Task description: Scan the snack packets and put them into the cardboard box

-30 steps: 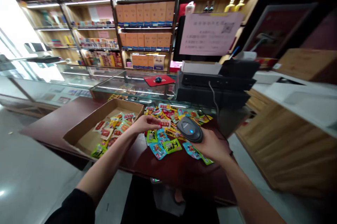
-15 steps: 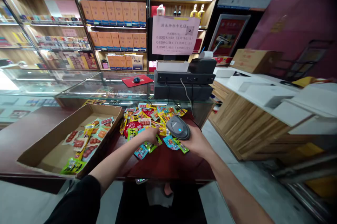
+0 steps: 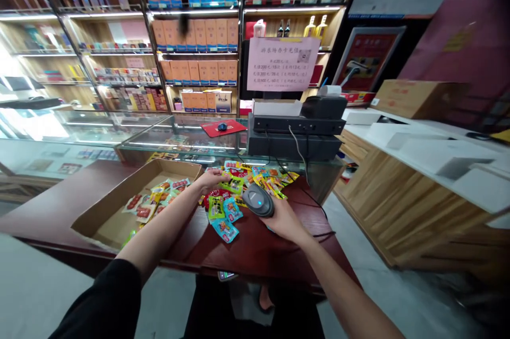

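Note:
My right hand (image 3: 283, 219) is wrapped round a grey barcode scanner (image 3: 258, 200) with a lit blue light, its head over the near side of a pile of snack packets. My left hand (image 3: 212, 179) pinches a green snack packet (image 3: 233, 184) by its left end, just above the pile's left part. Another green packet (image 3: 216, 207) and some blue packets (image 3: 225, 230) lie on the dark red table (image 3: 274, 254) below it. Yellow packets (image 3: 271, 186) spread behind the scanner. To the left, a shallow cardboard box (image 3: 99, 222) contains several packets, partly hidden by my left forearm.
A glass counter (image 3: 179, 140) stands behind the table, with a mouse (image 3: 222, 126) on a red mat. A black cash drawer (image 3: 295, 143) and a paper sign (image 3: 281, 65) are at the back. Cables (image 3: 319, 211) run down the right side. Wooden cabinets (image 3: 410, 195) stand right.
My left hand has moved up and left from the near pile, with a green packet in its fingers. The scanner has shifted left over the packets. The camera view has turned slightly left.

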A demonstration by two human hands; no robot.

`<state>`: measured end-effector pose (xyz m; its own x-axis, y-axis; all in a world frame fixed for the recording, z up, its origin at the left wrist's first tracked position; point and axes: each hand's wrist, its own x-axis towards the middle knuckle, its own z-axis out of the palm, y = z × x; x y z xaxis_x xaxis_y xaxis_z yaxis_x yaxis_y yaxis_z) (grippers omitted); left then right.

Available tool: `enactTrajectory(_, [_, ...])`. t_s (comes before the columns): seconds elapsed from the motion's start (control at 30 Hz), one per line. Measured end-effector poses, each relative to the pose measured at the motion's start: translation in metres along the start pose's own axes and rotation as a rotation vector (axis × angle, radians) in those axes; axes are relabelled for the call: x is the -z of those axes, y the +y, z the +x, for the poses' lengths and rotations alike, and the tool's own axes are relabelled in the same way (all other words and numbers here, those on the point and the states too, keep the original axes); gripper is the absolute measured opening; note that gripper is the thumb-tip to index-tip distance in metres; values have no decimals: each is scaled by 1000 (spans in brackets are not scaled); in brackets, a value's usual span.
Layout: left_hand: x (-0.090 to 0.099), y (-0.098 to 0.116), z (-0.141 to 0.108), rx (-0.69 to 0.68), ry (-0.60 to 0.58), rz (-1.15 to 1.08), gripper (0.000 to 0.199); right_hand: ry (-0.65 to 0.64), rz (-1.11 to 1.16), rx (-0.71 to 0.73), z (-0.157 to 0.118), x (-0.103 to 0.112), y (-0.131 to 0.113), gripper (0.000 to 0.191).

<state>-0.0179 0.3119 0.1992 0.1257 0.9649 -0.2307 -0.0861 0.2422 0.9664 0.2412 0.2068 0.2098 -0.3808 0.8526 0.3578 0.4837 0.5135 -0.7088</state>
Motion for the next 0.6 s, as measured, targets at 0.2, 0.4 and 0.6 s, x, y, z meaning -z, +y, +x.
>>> enactTrajectory(0.2, [7, 15, -16, -5, 110, -209, 27, 14, -85, -42, 29, -29, 2, 29])
enactTrajectory(0.4, [9, 22, -25, -56, 174, -216, 21, 25, -120, -67, 43, -39, -2, 29])
enactTrajectory(0.6, [11, 22, -23, -40, 186, -165, 25, 51, -103, -62, 45, -42, 7, 28])
